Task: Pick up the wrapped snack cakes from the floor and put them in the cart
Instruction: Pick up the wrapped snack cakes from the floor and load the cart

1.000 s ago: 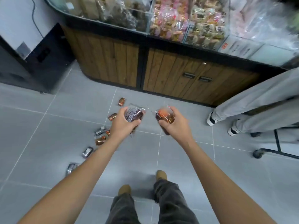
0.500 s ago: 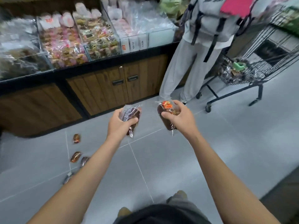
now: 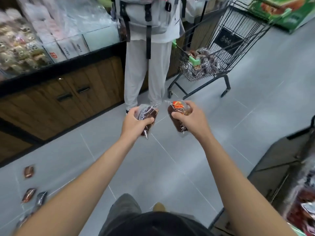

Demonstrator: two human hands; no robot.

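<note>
While both arms reach forward above the floor (image 3: 170, 167), each hand holds one wrapped snack cake.

Head view:
- The left hand (image 3: 134, 121) has its fingers (image 3: 134, 110) curled round a dark cake (image 3: 148, 114) in clear wrap, with the thumb across its front. The wrap's lower end hangs below the fingers.
- The right hand (image 3: 190, 118) has its fingers (image 3: 189, 103) curled round a brown cake (image 3: 175, 113). Its orange-red label end sits just above the thumb.
- The two held cakes are near each other and apart.
- The cart (image 3: 245, 53) stands beyond the right fingers and to their right, well apart. Wrapped goods lie in its basket.
- A person in grey trousers (image 3: 148, 70) stands beyond the left fingers, just beside the cart.
- Three floor cakes (image 3: 29, 195) lie well behind and left of the left fingers.
</note>
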